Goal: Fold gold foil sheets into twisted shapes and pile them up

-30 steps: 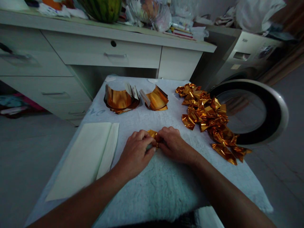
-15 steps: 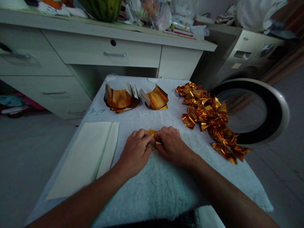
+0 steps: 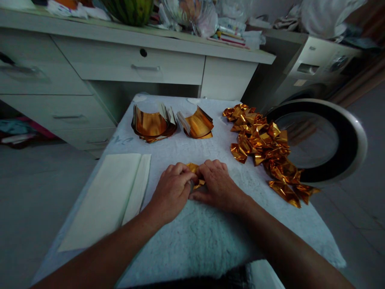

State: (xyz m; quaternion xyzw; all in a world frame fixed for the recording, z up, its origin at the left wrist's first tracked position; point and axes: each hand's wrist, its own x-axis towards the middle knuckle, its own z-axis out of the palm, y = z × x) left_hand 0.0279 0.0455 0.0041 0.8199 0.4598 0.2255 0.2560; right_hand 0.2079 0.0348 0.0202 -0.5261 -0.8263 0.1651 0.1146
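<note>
Between my two hands, a small piece of gold foil paper (image 3: 192,167) is mostly hidden under my fingers. My left hand (image 3: 173,192) is closed on its left side, thumb and fingers pressed together. From the right, my right hand (image 3: 218,184) grips the same piece, its thumb stretched toward my left hand. Beyond them stand two stacks of curved gold foil sheets, a larger stack (image 3: 152,124) and a smaller stack (image 3: 198,123). Folded gold foil pieces (image 3: 261,144) lie heaped on the right.
A cloth-covered table (image 3: 186,241) bears everything. Folded pale paper (image 3: 105,196) lies at its left. Behind are a white drawer cabinet (image 3: 168,68) with a watermelon (image 3: 129,10) on top, and a washing machine whose round door (image 3: 351,140) hangs open at the table's right edge.
My right thumb has moved left and toward me, beneath the foil piece, near my left thumb. Otherwise both hands stay in nearly the same place.
</note>
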